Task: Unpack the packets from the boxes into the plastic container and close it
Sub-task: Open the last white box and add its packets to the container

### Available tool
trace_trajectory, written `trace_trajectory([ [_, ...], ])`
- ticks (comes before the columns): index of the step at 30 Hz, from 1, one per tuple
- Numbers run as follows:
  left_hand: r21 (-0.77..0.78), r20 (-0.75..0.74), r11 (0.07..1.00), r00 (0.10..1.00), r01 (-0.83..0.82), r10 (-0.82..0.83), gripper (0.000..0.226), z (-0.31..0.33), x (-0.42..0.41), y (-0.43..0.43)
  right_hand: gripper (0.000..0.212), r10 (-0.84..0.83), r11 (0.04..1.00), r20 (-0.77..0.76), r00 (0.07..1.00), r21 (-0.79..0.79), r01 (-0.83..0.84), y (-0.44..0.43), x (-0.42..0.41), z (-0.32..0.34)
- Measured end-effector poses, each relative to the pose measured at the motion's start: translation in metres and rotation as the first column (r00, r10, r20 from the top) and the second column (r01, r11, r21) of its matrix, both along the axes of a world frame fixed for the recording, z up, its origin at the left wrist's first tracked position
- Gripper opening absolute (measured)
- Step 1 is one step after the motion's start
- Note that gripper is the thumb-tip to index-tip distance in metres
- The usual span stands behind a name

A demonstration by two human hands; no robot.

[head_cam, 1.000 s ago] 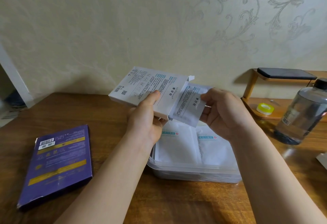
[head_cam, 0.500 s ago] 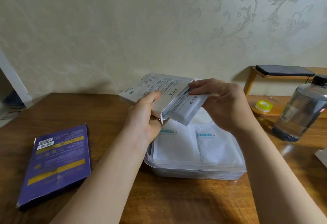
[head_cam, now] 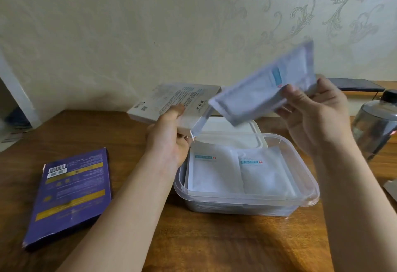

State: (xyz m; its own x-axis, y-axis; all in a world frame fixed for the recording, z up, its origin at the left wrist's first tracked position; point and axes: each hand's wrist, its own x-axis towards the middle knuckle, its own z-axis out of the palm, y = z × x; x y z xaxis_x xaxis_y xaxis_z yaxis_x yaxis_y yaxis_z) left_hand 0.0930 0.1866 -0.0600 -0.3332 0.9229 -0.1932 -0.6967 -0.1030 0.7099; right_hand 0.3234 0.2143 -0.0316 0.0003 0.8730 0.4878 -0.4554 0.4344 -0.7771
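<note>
- Nearest you, the wooden table [head_cam: 193, 239] fills the bottom of the view, and both your bare forearms reach out over it
- On the table to your left lies the flat purple box [head_cam: 71, 196], barcode side up, well apart from the other things
- Between your arms sits the clear container [head_cam: 309, 198], open at the top; two white packets lie flat inside it side by side, the left packet [head_cam: 212, 175] and the right packet [head_cam: 264, 177], each with a blue label near its far edge
- Your left hand [head_cam: 169, 140] is over the container's far left corner and grips the white box [head_cam: 171, 102] from below, thumb on its printed top face; the box is in the air, roughly level, with a flap [head_cam: 199, 125] hanging down from its open right end
- Your right hand [head_cam: 318, 119] is raised over the container's far right side, fingers and thumb pinching the right end of the held packet [head_cam: 257, 97]; this packet is blurred and tilted, its low left end just beside the box's open end, and the blur hides whether they touch
- Behind the container a white lid [head_cam: 225, 130] lies on the table, just beside the far wall of the container
- At the right edge stands a clear bottle [head_cam: 376, 130] with a dark cap
- Farther back, a dark phone [head_cam: 354, 84] lies on a wooden shelf
- Beyond it all is the pale patterned wall [head_cam: 150, 24]
</note>
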Motion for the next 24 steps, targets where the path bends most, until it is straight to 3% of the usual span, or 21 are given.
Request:
trace_trajectory([
  [2,-0.003,-0.028,0.997,0.996,-0.08,0.08,0.032,0.001,0.003,-0.002,0.018,-0.076,0.994,0.045,0.996,-0.078,0.079,-0.001,0.007,0.003],
  [6,-0.019,-0.06,0.991,0.989,-0.134,0.133,0.024,-0.002,0.013,-0.005,0.021,-0.062,0.973,0.396,0.916,-0.179,0.143,-0.001,0.015,-0.001],
  [9,-0.028,-0.086,0.992,0.989,-0.124,0.121,0.026,-0.004,0.02,-0.007,0.03,-0.05,0.949,0.685,0.727,-0.195,0.249,0.001,0.016,-0.008],
  [13,-0.032,-0.12,0.995,0.988,-0.098,0.093,0.02,-0.006,0.023,-0.01,0.035,-0.025,0.923,0.849,0.527,-0.183,0.338,0.002,0.012,-0.014],
  [15,-0.031,-0.123,0.995,0.989,-0.09,0.085,0.021,-0.006,0.024,-0.011,0.035,-0.056,0.916,0.94,0.337,-0.086,0.391,0.005,0.01,-0.016],
  [17,-0.028,-0.123,0.996,0.989,-0.088,0.084,0.023,-0.007,0.023,-0.011,0.035,-0.077,0.909,0.984,0.158,0.004,0.418,0.004,0.009,-0.013],
  [24,-0.005,-0.152,0.995,0.984,-0.096,0.094,0.03,-0.008,0.024,-0.01,0.045,-0.099,0.903,0.963,-0.251,0.193,0.384,-0.008,0.002,-0.007],
])
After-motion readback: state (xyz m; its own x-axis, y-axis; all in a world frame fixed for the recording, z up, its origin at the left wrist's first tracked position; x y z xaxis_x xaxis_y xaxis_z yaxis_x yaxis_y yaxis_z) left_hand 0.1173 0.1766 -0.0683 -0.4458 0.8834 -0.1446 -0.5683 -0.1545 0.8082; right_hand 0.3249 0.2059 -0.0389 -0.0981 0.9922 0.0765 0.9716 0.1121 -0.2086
